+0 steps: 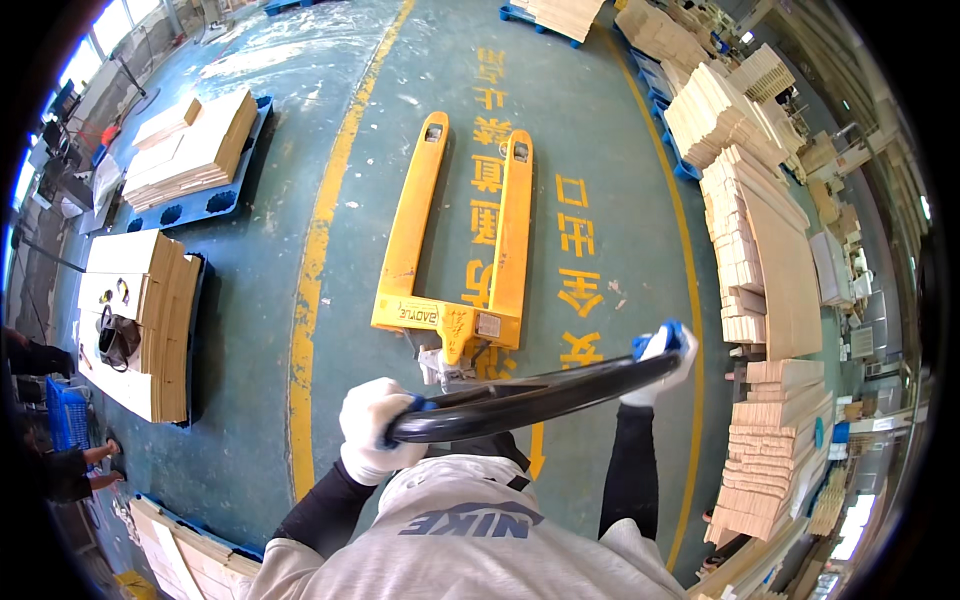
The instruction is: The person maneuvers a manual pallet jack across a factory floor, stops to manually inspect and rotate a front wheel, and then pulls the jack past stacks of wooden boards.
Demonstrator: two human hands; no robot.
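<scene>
A yellow pallet truck (455, 318) stands in front of me on the green floor, its two forks pointing away with nothing on them. Its black handle (520, 400) crosses close before my body. My left hand (380, 430), in a white and blue work glove, is closed round the handle's left end. The right end is gripped by my right hand (663, 362), gloved the same way and farther forward, so the handle is tilted. Black sleeves cover both forearms. My body and the handle partly hide the base of the truck.
Stacked wooden boards (190, 150) sit on blue pallets to the left; a dark bag (117, 338) lies on the nearer stack (160, 285). More board stacks (735, 250) line the right side. Yellow lines (318, 270) edge the aisle. A person's legs (85, 470) show at far left.
</scene>
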